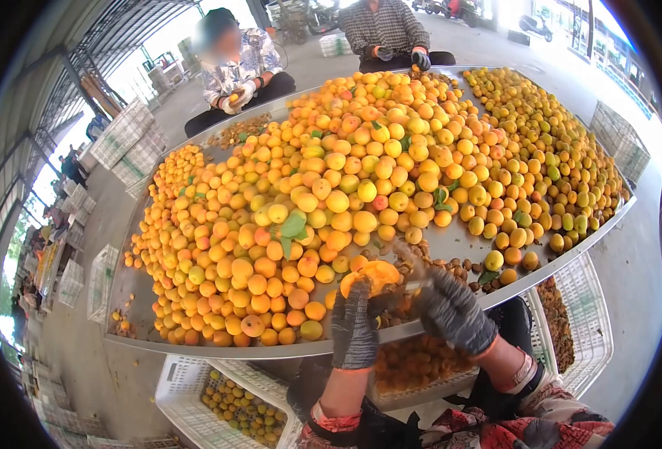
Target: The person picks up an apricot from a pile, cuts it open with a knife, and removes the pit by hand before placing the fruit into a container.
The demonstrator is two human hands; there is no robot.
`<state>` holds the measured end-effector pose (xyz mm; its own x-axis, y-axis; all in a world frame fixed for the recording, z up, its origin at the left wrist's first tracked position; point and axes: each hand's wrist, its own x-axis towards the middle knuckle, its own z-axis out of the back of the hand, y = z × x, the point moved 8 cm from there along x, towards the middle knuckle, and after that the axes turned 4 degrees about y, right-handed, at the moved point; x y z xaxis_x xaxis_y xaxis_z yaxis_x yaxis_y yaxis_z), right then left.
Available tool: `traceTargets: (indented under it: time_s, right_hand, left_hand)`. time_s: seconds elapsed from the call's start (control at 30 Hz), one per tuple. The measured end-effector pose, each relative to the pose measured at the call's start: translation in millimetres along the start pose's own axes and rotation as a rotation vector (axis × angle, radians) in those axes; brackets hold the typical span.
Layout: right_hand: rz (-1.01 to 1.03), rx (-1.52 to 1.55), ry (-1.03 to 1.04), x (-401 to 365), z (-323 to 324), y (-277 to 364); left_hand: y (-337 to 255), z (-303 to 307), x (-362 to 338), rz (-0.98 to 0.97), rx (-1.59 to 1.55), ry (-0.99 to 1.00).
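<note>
Fingers of left hand curled closed on opened orange fruit | right hand blurred (its hold, cannot tell) | risk: fruit could tear, if overtightly pinched

- Bright daylight comes in through the open sides of the shed, washing out to white at the far left and far right, with blue fringing at the far right.
- The roof at the left is much dimmer.
- Light on the fruit pile is soft and its colours vivid; shadow deepens beneath the near rim of the metal tray.
- Motion blur smears the right hand; the left hand and split fruit look sharper.
- Fisheye distortion bows the tray edges, and a black surround cuts off the corners.
- A far-left person's head is smudged.
</note>
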<state>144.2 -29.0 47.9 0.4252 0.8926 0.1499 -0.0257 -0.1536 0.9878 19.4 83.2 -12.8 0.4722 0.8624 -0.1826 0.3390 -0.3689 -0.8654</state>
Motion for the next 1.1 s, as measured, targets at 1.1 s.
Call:
traceTargets:
  time_s: [1.1]
  right_hand:
    - [0.134,0.028,0.024,-4.0,-8.0,-1.8]
  left_hand:
    - [-11.0,-16.0,-10.2,0.027,-0.022,0.095]
